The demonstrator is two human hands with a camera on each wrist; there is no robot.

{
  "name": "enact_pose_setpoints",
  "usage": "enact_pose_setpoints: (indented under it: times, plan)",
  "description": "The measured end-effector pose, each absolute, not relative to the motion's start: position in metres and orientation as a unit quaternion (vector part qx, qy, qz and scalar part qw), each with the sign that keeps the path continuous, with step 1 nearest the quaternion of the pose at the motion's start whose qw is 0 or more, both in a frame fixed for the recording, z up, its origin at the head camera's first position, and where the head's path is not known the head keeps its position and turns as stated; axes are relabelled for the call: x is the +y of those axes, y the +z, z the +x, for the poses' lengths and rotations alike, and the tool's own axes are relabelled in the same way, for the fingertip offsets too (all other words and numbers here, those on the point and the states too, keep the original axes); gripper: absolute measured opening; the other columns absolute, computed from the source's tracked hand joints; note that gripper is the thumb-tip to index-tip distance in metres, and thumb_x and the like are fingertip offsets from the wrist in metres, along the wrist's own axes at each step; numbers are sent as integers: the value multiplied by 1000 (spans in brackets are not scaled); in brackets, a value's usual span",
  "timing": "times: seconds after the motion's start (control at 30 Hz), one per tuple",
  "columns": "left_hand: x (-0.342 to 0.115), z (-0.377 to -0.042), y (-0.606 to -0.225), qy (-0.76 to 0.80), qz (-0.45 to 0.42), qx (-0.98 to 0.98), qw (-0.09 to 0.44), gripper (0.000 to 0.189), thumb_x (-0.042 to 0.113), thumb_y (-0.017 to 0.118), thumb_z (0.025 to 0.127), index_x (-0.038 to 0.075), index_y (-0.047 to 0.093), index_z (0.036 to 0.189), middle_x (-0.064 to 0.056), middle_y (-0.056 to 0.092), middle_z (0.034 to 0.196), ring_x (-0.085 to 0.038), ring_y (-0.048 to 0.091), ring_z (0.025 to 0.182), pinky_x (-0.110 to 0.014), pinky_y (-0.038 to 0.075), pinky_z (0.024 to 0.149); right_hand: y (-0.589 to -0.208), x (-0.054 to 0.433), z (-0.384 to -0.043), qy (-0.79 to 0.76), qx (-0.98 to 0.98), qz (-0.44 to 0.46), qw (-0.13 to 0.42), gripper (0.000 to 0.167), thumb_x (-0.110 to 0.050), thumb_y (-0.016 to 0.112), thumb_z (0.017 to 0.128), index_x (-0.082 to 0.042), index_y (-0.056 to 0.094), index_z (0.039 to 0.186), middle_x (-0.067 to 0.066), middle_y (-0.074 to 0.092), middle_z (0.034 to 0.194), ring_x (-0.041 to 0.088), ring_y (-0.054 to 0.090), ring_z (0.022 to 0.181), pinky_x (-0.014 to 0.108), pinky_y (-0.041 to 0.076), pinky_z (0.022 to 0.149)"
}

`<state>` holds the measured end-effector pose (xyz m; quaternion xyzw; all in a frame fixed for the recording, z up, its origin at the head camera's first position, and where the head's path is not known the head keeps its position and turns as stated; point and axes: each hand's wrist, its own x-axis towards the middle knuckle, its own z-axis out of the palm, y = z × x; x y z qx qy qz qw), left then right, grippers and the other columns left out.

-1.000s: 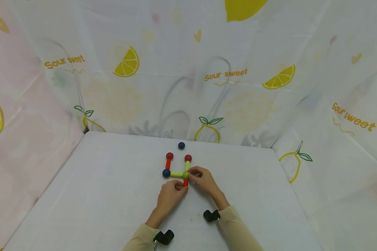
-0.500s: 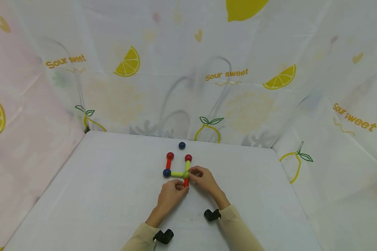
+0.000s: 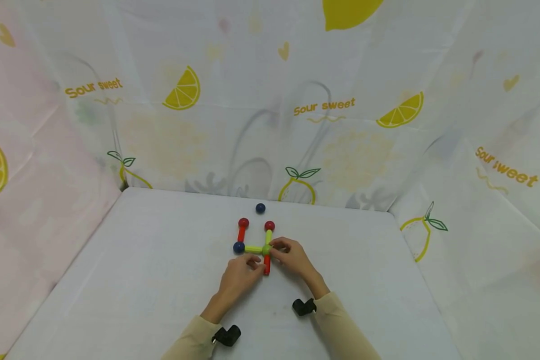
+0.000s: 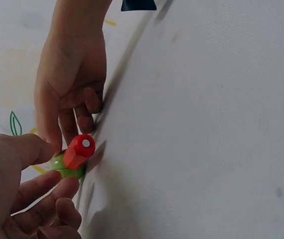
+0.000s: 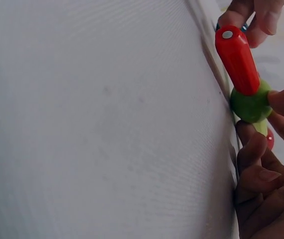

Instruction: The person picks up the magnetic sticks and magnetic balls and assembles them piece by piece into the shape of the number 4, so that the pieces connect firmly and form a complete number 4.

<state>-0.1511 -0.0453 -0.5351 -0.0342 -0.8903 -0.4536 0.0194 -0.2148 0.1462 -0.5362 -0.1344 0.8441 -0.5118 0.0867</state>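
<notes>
Magnetic rods and balls form a joined figure on the white table. My right hand pinches its green ball between thumb and fingers. From that ball a red rod points toward me, its free end showing a pale metal dot in both wrist views. Just left of this rod is my left hand, thumb and fingers parted, nothing between them. One yellow-green rod links the green ball to a blue ball; another yellow-green rod leads to a red ball.
A second red rod runs from the blue ball to another red ball. Behind the figure lies a loose dark blue ball. A lemon-print cloth stands around the white table at the back and sides.
My left hand has let go of the red rod and drawn slightly back to the left, so the rod's near end now shows. The right hand keeps its place on the green ball.
</notes>
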Motion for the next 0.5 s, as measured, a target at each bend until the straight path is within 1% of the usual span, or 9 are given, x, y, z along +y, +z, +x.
enact_pose_setpoints:
  times: [0.1,0.23,0.33,0.47,0.5]
  plan:
    - [-48,-154,-532,-450,-45,-891,24,16,20,76,91,10,76,104,0,73,85,-10,57,71,-24,46,60,-536,146,-215,-509,846,-134,88,22,-18,70,98,-6,72,115,14,74,111,14,62,76,22,51,63]
    - [-53,-159,-525,-449,-58,-891,29,17,20,75,92,10,76,106,1,72,84,-10,53,68,-22,42,56,-536,146,-215,-503,848,-137,91,22,-19,70,98,-5,72,116,14,74,112,12,61,77,22,51,63]
    - [-57,-163,-519,-447,-64,-892,33,21,19,76,92,8,74,109,-1,74,85,-11,50,63,-24,39,52,-536,147,-215,-504,847,-139,95,23,-20,70,98,-5,71,117,14,74,113,14,63,79,23,51,64]
    - [-62,-169,-511,-439,-69,-895,38,27,19,77,91,6,72,115,-1,74,85,-12,52,65,-23,43,56,-536,148,-216,-505,847,-137,98,23,-21,70,98,-6,71,117,13,74,113,15,63,80,24,52,64]
    - [-63,-171,-509,-436,-70,-897,39,29,19,78,91,6,72,116,-1,73,84,-12,53,68,-23,45,58,-536,148,-216,-504,847,-139,97,23,-21,69,99,-7,71,117,13,74,113,14,63,80,24,52,64]
